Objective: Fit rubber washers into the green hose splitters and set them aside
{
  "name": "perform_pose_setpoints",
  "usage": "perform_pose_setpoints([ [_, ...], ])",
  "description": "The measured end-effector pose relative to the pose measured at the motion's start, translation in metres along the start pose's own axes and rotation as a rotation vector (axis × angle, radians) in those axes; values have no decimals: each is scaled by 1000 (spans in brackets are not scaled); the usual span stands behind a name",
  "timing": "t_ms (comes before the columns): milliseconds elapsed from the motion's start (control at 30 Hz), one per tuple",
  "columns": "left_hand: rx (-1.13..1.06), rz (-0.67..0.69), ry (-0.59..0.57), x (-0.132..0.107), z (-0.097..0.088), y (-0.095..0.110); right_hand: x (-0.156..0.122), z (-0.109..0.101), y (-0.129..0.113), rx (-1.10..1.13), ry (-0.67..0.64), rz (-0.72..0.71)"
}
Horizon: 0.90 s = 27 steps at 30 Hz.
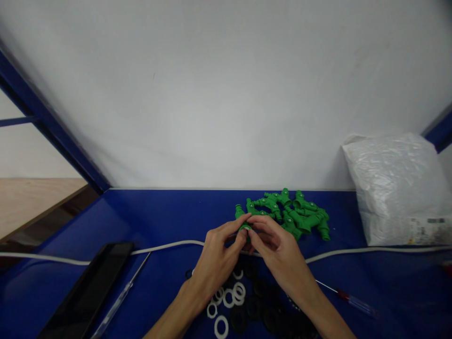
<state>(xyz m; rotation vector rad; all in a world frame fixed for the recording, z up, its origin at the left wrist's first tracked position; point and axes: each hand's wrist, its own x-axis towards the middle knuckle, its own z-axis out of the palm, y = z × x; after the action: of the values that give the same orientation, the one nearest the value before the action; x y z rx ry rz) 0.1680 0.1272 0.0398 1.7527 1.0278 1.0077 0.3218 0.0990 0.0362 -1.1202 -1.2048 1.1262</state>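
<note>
Both hands meet at the centre over the blue tabletop, closed around one green plastic hose fitting (244,226). My left hand (218,249) grips it from the left, thumb and forefinger at its opening. My right hand (278,247) presses from the other side with its thumb at the same opening, where something whitish shows; the fingers hide most of it. Behind the hands lies a pile of green Y-shaped fittings (306,221). Nearer me, white rings (229,298) and black rings (253,307) are scattered beneath and between my forearms.
A white cable (169,246) runs across the blue table (151,216), passing behind a black phone-like slab (90,287). Beside it lies a thin clear-handled tool (122,296). On the right are a screwdriver (353,301) and a bulky white plastic bag (399,188). A white wall (212,94) stands behind.
</note>
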Motion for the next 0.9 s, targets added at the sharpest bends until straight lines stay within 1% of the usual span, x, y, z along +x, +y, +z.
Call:
perform_pose_setpoints([
  [200, -6, -24, 3, 0, 1, 2, -1, 0, 4, -6, -1, -2],
  [333, 5, -36, -13, 0, -1, 5, 0, 0, 0, 24, 5, 8],
  [467, -22, -27, -42, -1, -4, 5, 1, -2, -5, 31, -11, 7],
  [600, -21, -7, -47, -2, -4, 4, 0, -1, -4, 26, -1, 6],
  [733, 33, 36, -26, -1, -2, 4, 0, 0, -2, 10, 18, 5],
  [900, 88, 58, 20, 0, 0, 3, 0, -1, 0, 8, 23, 9],
])
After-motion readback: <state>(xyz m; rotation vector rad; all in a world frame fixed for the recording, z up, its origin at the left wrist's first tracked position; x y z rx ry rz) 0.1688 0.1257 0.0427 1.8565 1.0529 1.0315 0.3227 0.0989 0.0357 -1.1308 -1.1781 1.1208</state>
